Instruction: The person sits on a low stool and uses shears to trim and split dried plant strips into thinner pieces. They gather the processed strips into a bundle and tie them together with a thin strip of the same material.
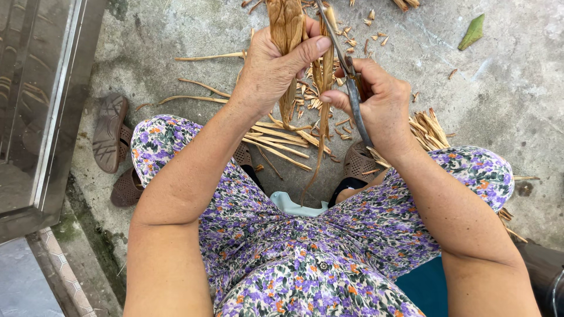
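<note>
My left hand (pixel 273 67) grips a bundle of dry tan leaf strips (pixel 286 23) that runs up past the top edge. My right hand (pixel 379 100) holds a long dark metal blade (pixel 352 88) and pinches a thin strip (pixel 324 111) hanging down between my knees. The blade lies against the strips, its tip near the top edge. Both hands are above my lap, over the concrete floor.
Cut strips and small chips (pixel 282 141) litter the concrete floor (pixel 499 88), with a further pile (pixel 429 129) by my right knee. Brown sandals (pixel 111 135) lie at left beside a glass door frame (pixel 53 117). A green leaf (pixel 472 32) lies at top right.
</note>
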